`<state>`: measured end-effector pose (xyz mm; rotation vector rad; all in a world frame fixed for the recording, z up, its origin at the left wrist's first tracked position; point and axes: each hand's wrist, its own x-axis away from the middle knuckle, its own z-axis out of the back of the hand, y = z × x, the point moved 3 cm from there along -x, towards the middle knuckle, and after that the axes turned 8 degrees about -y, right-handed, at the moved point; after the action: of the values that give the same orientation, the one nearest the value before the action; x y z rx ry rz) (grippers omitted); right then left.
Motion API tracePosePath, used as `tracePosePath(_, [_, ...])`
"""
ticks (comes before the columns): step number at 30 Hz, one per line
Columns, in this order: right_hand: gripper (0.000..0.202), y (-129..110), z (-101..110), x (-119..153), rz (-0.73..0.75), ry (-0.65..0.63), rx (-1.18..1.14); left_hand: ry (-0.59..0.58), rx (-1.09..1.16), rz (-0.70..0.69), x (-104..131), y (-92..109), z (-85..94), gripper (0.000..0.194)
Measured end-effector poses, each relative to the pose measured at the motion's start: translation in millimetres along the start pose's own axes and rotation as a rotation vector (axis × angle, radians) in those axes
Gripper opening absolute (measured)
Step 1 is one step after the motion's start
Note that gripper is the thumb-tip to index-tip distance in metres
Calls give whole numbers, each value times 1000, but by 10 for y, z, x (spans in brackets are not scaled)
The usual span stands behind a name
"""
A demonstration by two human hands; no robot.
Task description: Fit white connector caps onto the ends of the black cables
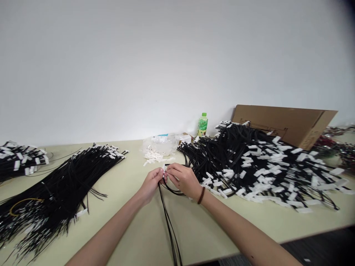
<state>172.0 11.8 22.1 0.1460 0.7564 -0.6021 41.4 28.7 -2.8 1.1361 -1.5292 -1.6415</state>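
Observation:
My left hand (152, 183) pinches a small white connector (164, 167) between thumb and fingers, at the end of some thin black cables (167, 218). The cables hang from below the fingers toward the table's near edge, and one loops off to the right beneath my right hand (185, 180). The fingertips of that right hand are closed on a cable end right at the connector and nearly touch the left thumb. Just how the cable meets the connector is hidden by the fingers. Beyond the hands, loose white connectors (156, 156) spill from a clear plastic bag (174, 142).
A large heap of black cables with white ends (238, 155) covers the table's right side. Cable bundles lie at left (63, 181) and far left (16, 159). A green-capped bottle (202, 125) and a cardboard box (280, 123) stand by the wall.

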Motion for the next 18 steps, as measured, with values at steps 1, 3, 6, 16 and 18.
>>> tracePosePath(1, [19, -1, 0, 1, 1, 0, 0, 1, 0, 1, -1, -3, 1, 37])
tracePosePath(3, [19, -5, 3, 2, 3, -1, -4, 2, 3, 2, -4, -7, 2, 37])
tracePosePath(6, [19, -6, 5, -1, 1, -3, -7, 1, 2, 2, -4, -7, 1, 37])
tracePosePath(16, [20, -7, 6, -2, 2, 0, 2, 7, -20, 3, -3, -4, 6, 38])
tracePosePath(18, [19, -9, 7, -3, 1, -1, 0, 8, -19, 4, -3, -5, 6, 38])
